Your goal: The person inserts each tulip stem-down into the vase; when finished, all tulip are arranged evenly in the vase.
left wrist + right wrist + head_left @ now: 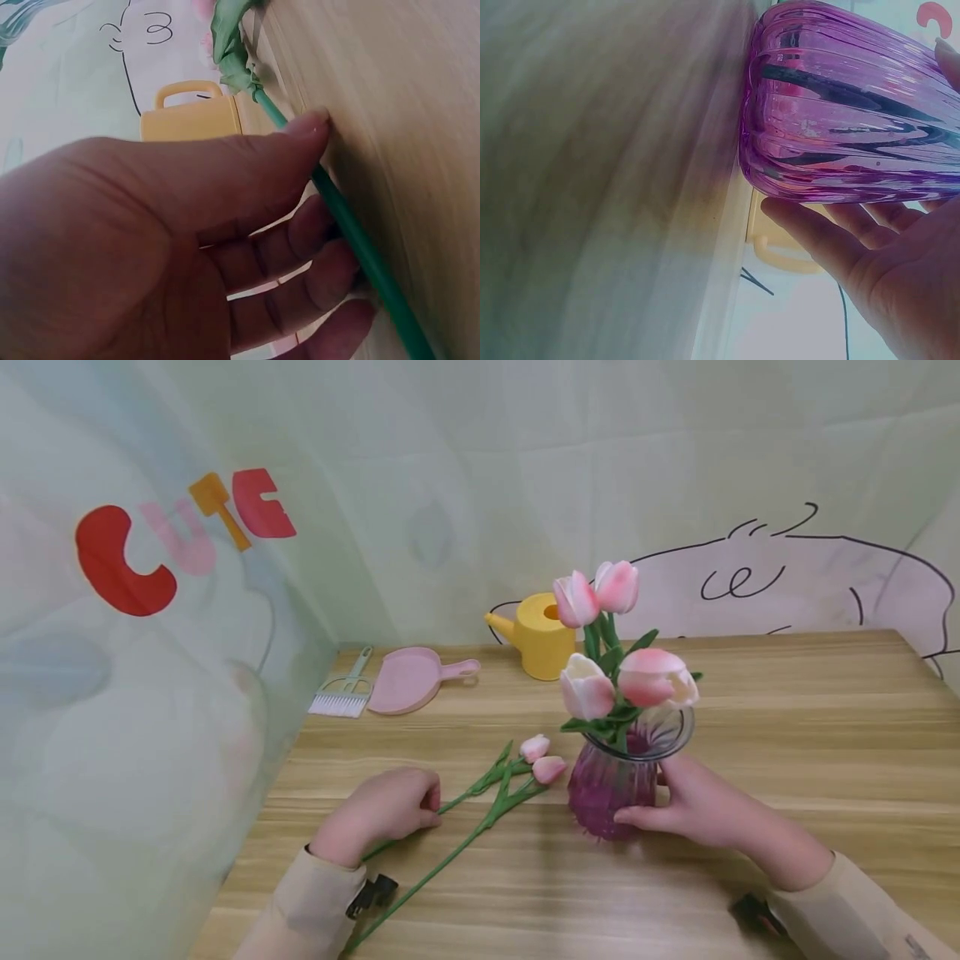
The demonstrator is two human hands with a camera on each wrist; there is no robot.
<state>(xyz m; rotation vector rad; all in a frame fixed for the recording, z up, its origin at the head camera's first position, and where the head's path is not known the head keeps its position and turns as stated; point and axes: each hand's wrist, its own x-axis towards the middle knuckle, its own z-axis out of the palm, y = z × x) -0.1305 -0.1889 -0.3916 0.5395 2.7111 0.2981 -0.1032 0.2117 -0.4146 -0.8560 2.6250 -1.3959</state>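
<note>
My left hand [386, 814] is at the front of the table, thumb and fingers pinching the green stem of a pink-and-white artificial tulip [367, 251]. Beside it lies a second tulip [549, 769], its long stem running toward the front edge. To the right, a ribbed purple glass vase [609, 793] stands upright with several pink-and-white tulips [651, 677] in it. My right hand [705, 802] grips the vase from its right side, thumb along the near face. In the right wrist view, dark stems [840, 96] show through the glass.
A yellow watering can [542, 643] stands behind the vase, by the back wall. At the back left lie a pink dustpan [408, 681] and a small brush [341, 693] with white bristles. A printed cloth [450, 510] encloses the back and left of the wooden table [810, 735].
</note>
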